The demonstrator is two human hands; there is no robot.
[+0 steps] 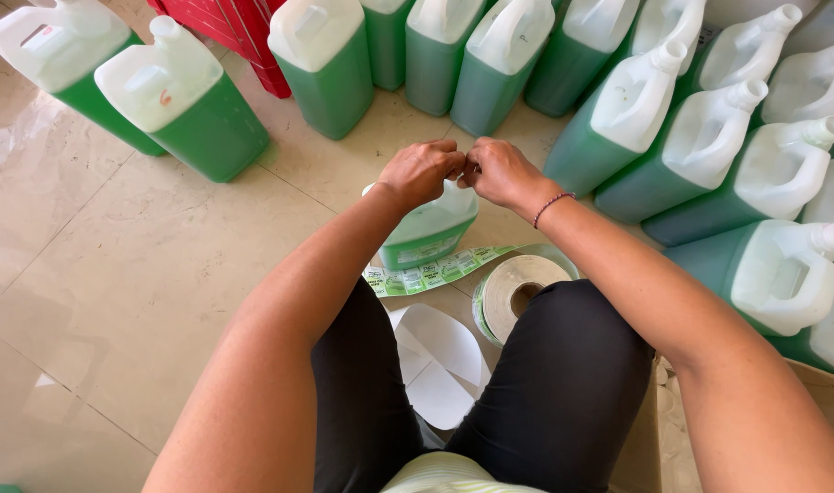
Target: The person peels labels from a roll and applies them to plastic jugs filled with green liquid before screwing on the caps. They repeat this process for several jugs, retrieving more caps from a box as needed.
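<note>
On the tiled floor (134, 274) at the far left stand two jugs (184, 100) of green liquid with white tops, beside a red crate (243, 32). Further right a row of like jugs lines the back, and a crowd of them (709, 155) leans along the right side.

In the middle, just in front of the person's knees, stands one jug (430, 228) that already shows a label low on its side. Filled nearly to the shoulder, it is likely heavy and its plastic smooth; the moulded handle on top looks the surest place to lift it.

The left hand (421, 172) and the right hand (501, 172) meet above that jug, fingertips pinched together and touching each other. What they pinch is too small to make out; it may be a thin, limp, sticky label, best held by its edge.

Below, a strip of green labels (435, 271) runs from a roll (517, 292) lying on the floor, and white backing paper (440, 361) lies between the legs.
</note>
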